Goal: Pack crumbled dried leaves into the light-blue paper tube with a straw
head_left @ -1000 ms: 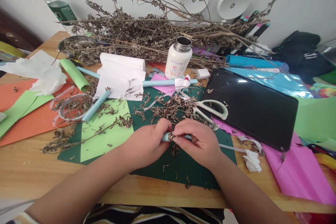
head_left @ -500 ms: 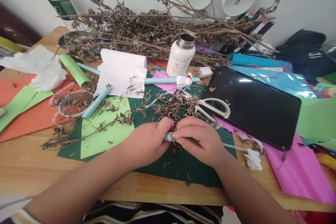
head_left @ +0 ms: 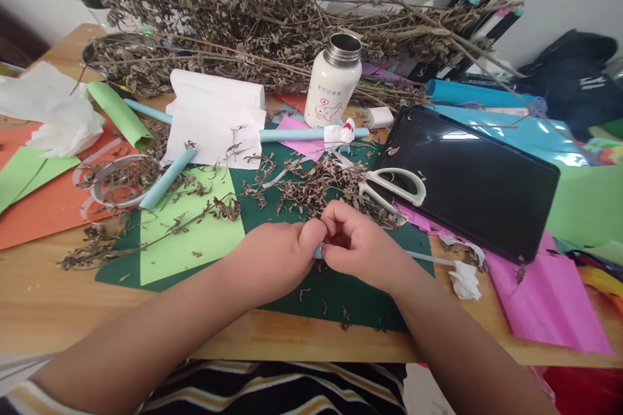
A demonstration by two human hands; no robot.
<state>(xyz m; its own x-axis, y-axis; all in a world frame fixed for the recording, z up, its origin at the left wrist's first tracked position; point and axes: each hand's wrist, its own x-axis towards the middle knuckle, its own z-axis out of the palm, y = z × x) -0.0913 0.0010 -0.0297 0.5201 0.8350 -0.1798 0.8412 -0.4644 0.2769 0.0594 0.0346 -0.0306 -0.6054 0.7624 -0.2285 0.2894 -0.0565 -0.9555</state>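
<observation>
My left hand (head_left: 280,256) is closed around a light blue paper tube (head_left: 318,251), and only its end shows between my two hands. My right hand (head_left: 357,243) has its fingers curled and pinched against that end; what they hold is hidden. Just beyond my hands, a heap of dried leaves (head_left: 318,185) lies on the green cutting mat (head_left: 292,305). Pale-handled scissors (head_left: 413,189) rest partly among the leaves. Another blue paper tube (head_left: 168,178) lies on the light green paper (head_left: 189,207) to the left, with leaf bits at its upper end.
A white bottle (head_left: 333,87) stands uncapped at the back. Dried branches (head_left: 233,32) stretch along the wall. A black tablet (head_left: 472,175) lies on the right, above pink paper (head_left: 549,305). On the left are a tape roll (head_left: 95,191), a green paper roll (head_left: 119,113) and crumpled tissue (head_left: 58,110).
My right fingers have curled in tighter over the tube's end, and the leaf bits seen there before are now hidden. The whole view has shifted slightly as the head moved.
</observation>
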